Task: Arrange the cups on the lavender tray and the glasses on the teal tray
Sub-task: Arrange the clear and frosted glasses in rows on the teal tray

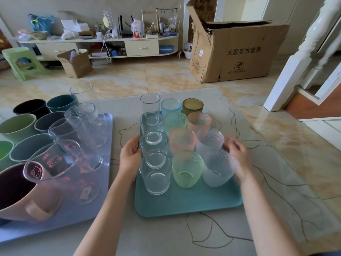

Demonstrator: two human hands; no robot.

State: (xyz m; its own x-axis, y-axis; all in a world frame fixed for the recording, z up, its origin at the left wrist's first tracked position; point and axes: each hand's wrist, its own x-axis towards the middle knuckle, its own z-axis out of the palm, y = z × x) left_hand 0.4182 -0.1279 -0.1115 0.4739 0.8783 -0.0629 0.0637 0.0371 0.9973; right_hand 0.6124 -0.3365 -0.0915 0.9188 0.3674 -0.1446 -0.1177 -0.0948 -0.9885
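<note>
The teal tray [184, 202] lies in the middle of the table and carries several glasses: a column of clear ones [156, 174] on its left, then tinted and frosted dotted ones such as a green one [186, 170] and a frosted one [217, 169]. My left hand [130, 156] grips the tray's left edge. My right hand [236, 150] holds its right edge, partly behind the frosted glass. On the left, the lavender tray [83, 215] bears several cups, among them a pink mug [27, 204] and a green cup [16, 126]. A cartoon-cat printed glass [55, 163] and other clear glasses [83, 111] stand there too.
The trays sit on a pale marble-patterned table [166, 237] whose far edge runs behind the glasses. One more clear glass [81, 91] stands at the back left. Beyond, on the floor, are a large cardboard box [238, 52], a small box [75, 63] and a green stool [20, 61].
</note>
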